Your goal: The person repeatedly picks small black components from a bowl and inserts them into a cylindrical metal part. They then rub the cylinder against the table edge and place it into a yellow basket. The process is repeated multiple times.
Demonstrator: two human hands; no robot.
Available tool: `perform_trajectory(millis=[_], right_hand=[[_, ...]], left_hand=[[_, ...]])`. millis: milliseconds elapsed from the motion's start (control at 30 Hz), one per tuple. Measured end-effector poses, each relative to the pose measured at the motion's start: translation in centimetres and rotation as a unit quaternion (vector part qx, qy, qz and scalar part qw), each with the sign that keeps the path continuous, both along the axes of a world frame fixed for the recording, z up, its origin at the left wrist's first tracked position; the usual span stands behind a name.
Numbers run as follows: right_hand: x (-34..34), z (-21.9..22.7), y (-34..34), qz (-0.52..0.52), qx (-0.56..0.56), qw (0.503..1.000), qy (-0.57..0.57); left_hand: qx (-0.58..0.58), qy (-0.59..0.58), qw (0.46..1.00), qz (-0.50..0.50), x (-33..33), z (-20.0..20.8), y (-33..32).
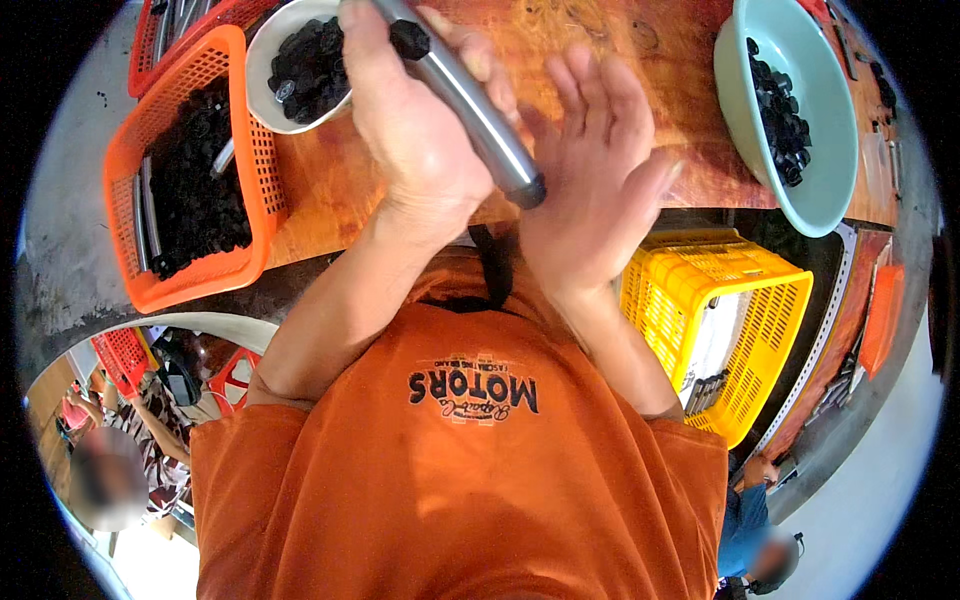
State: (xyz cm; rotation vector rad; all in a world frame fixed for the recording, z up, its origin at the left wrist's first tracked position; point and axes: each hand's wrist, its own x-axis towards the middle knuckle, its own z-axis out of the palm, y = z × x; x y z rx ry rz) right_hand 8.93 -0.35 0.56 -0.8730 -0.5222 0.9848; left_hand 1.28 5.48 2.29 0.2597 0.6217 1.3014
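Note:
My left hand (425, 135) is wrapped round a grey metal tube (475, 110), which slants from the top edge down to the right. A black plug (528, 193) caps its lower end. Another small black piece (410, 40) shows against the tube by my left thumb; whether it is fixed there I cannot tell. My right hand (590, 185) is open, fingers spread, its palm beside the plugged end. Contact between palm and plug is unclear. Left of my left hand, a white bowl (262, 95) holds several black plugs.
On the wooden table (320, 190), an orange basket (262, 190) at left holds black pieces and metal tubes. A pale teal basin (815, 205) at right contains black plugs. Below the table's right side is a yellow crate (725, 265). Other people appear at both lower corners.

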Motion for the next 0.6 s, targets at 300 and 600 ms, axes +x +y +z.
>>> perform_trajectory(millis=[300, 600], right_hand=[[1.8, -1.0, -5.2, 0.275, -0.140, 0.923, -0.231], [1.5, -0.8, -4.8, 0.256, -0.135, 0.888, -0.359]], left_hand=[[-0.013, 0.086, 0.996, 0.032, -0.3, 0.3, -0.4], [0.020, 0.074, 0.997, 0.013, -0.9, -0.5, -0.4]])
